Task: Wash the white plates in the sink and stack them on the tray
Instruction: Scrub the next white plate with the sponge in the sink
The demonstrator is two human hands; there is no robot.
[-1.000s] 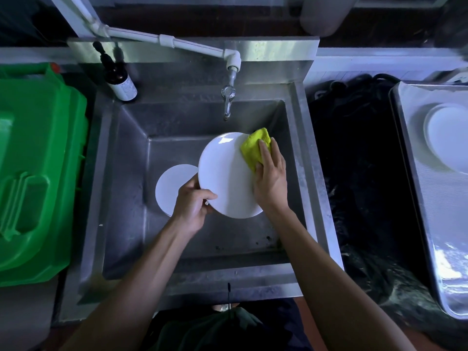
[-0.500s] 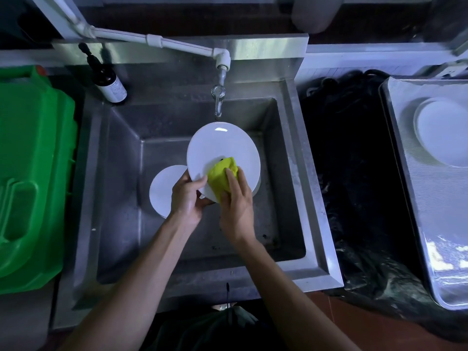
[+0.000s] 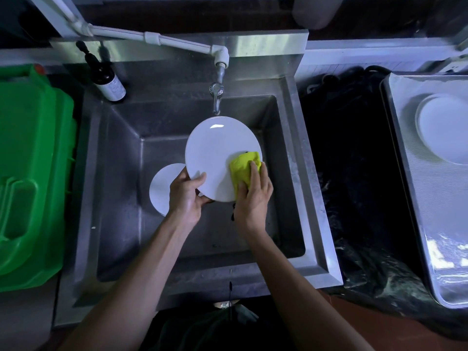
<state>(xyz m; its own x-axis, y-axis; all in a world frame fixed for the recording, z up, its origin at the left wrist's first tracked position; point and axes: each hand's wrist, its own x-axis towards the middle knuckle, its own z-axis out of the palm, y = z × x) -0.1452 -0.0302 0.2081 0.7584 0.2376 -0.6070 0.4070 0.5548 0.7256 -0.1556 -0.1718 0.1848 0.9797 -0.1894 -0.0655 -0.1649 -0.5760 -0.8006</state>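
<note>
Left hand (image 3: 186, 196): held plate (image 3: 220, 158) is pinched at its lower-left rim, tilted at frame centre for scrubbing.
Right hand (image 3: 253, 196): yellow cloth (image 3: 243, 171) is pressed flat-fingered against it.
Sink (image 3: 291, 173): second plate (image 3: 162, 188) awaits.
Tray (image 3: 415, 198), right edge: washed plate (image 3: 445, 127) is stacked.

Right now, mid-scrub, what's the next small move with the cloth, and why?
Probably sweep the yellow cloth up and left across the plate. The right hand presses it at the lower right edge, the upper face is uncovered, and the left hand holds the plate's lower left rim steady under the tap.
</note>
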